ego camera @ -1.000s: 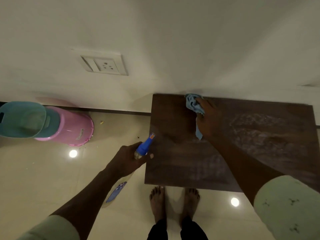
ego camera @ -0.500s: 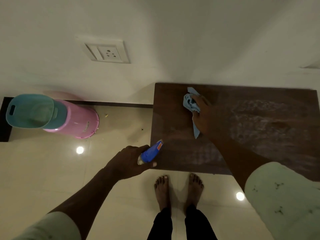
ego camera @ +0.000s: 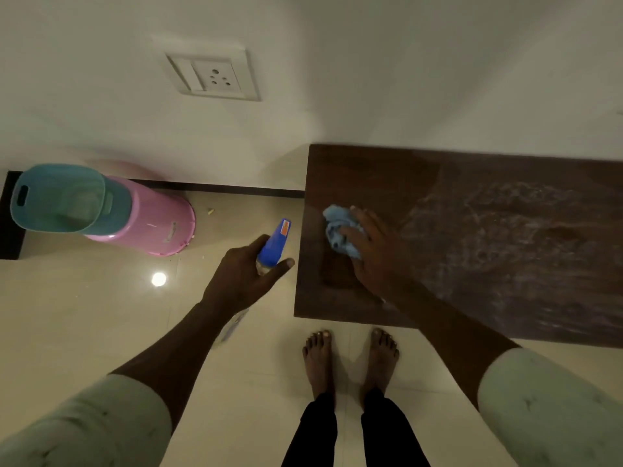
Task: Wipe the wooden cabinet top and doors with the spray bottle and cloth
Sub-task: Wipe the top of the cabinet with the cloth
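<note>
The dark wooden cabinet top [ego camera: 488, 237] fills the right of the view, streaked with pale wet marks on its right part. My right hand [ego camera: 377, 254] presses a crumpled light blue cloth [ego camera: 340, 230] onto the top near its left edge. My left hand [ego camera: 242, 281] holds a spray bottle with a blue head [ego camera: 274, 244] over the floor, just left of the cabinet's edge, nozzle pointing away from me. The cabinet doors are hidden below the top.
A pink bucket [ego camera: 151, 224] with a teal tub [ego camera: 57, 200] nested in it stands by the wall at left. A switch and socket plate [ego camera: 212, 75] is on the wall. My bare feet [ego camera: 350, 358] stand on the glossy tile floor before the cabinet.
My right hand has drawn the cloth from the back edge toward me and to the left. My left hand with the bottle has lifted a little beside the cabinet.
</note>
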Demonstrator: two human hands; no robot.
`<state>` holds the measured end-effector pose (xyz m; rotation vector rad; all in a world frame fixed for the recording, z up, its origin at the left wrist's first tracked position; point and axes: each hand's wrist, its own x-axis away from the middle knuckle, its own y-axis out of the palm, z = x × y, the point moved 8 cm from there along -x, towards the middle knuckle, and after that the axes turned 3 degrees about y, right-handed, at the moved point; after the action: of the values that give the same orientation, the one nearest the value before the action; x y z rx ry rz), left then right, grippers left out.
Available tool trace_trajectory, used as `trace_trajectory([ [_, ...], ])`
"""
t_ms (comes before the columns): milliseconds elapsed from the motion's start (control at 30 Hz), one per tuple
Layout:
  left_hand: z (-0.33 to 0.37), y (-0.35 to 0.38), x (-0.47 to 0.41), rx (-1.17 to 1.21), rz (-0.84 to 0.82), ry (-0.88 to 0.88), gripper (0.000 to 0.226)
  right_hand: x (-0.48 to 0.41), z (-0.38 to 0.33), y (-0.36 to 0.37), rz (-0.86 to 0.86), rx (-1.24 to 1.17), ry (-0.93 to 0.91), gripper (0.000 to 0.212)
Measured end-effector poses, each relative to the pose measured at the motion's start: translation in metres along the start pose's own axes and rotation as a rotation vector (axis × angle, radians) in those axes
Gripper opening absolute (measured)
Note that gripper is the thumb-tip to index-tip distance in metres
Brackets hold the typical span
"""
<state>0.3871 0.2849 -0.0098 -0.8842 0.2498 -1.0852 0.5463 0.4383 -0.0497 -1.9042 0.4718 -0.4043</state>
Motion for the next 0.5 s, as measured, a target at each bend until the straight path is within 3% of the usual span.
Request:
trace_trajectory([
  [133, -0.004, 0.001, -0.013, 0.094, 0.109, -0.119, 0.045, -0.047, 0.002, 0.006, 0.023, 0.015, 0.058, 0.058],
  [367, 0.015, 0.007, -0.021, 0.128, 0.085, -0.127, 0.050, 0.034, -0.059, 0.032, -0.044, -0.148, -0.102, 0.059],
  [500, 0.013, 0.010, -0.016, 0.124, 0.082, -0.146, 0.044, -0.030, -0.048, 0.024, -0.018, -0.141, -0.038, 0.062],
])
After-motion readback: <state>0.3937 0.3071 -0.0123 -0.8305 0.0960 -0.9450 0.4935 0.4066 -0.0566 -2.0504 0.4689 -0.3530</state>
